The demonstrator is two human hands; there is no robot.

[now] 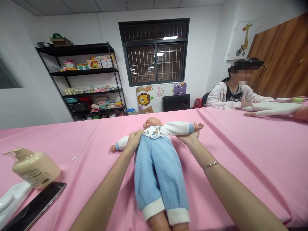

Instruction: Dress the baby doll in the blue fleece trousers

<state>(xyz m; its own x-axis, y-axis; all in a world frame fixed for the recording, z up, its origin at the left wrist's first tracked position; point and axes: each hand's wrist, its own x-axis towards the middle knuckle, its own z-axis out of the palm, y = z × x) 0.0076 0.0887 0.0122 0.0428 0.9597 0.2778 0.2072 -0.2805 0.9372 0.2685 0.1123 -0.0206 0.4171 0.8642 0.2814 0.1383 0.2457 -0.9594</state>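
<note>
Your left hand (135, 139) has its fingers curled in, grasping the doll (166, 163) at the edge of its bib (152, 132). Your right hand (190, 138) supports its outstretched sleeve (178, 128) from below; you cannot tell how far those fingers are open. The doll lies face up before you on the pink cloth (96, 154), feet nearest you. Printing on the pump bottle (38, 166) is too small to read.

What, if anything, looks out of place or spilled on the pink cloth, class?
A small white scrap lies alone on the cloth, between the bottle and the doll. It looks stray, though too small to identify. No spill shows.
</note>
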